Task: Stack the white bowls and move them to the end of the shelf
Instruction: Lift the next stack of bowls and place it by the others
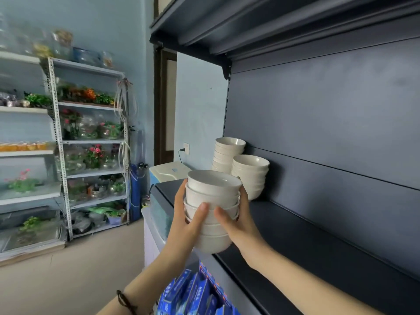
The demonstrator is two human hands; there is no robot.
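Note:
I hold a stack of several white bowls (212, 196) in both hands, just above the front edge of the dark shelf (318, 244). My left hand (188, 220) grips the stack's left side and my right hand (238, 220) grips its right side, thumbs on the front. Two more stacks of white bowls stand at the shelf's far left end: a taller stack (227, 153) at the very end and a shorter stack (250, 173) beside it, right behind the held one.
The shelf's dark back panel (329, 123) and an upper shelf (272, 23) enclose the space. Blue boxes (193, 294) sit on the level below. A white appliance (168, 171) stands past the shelf end. A metal rack with plants (91, 144) lines the far wall.

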